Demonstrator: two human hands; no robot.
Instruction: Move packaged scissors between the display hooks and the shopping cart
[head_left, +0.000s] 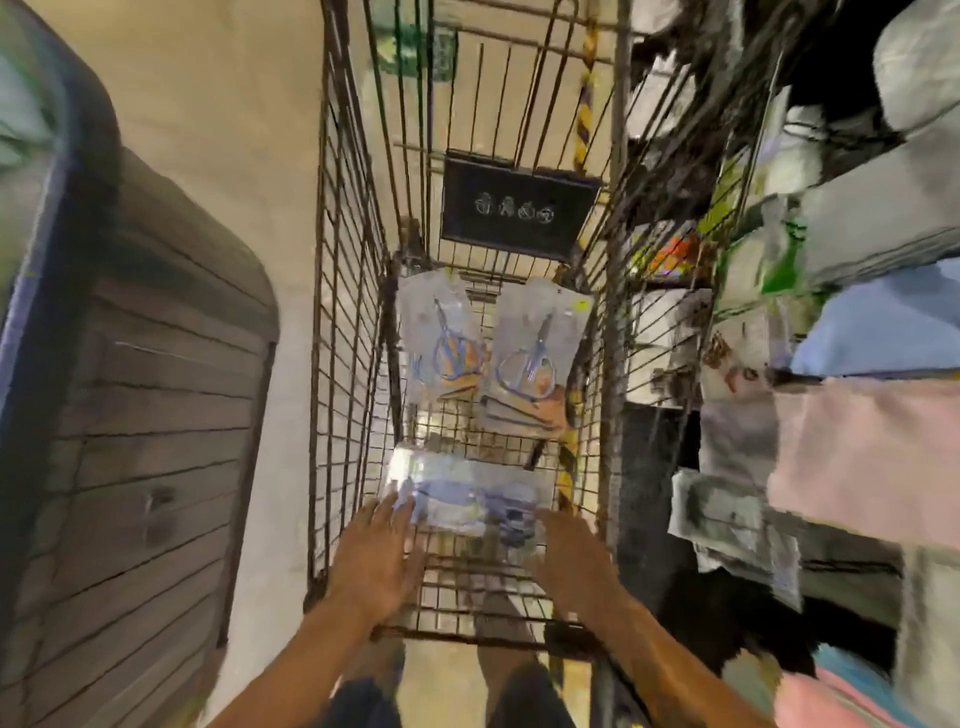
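Observation:
A rusty wire shopping cart stands below me. Three clear packs of blue-handled scissors lie on its floor: one at the far left, one at the far right, and a nearer one lying crosswise. Both my hands reach down into the cart. My left hand has straight fingers touching the left end of the crosswise pack. My right hand has its fingers at that pack's right end. The picture is blurred, so whether either hand grips the pack is unclear.
A dark sign hangs on the cart's far wall. Shelves and hooks with packaged goods and folded cloths stand close on the right. A brown slatted bin stands on the left, pale floor between.

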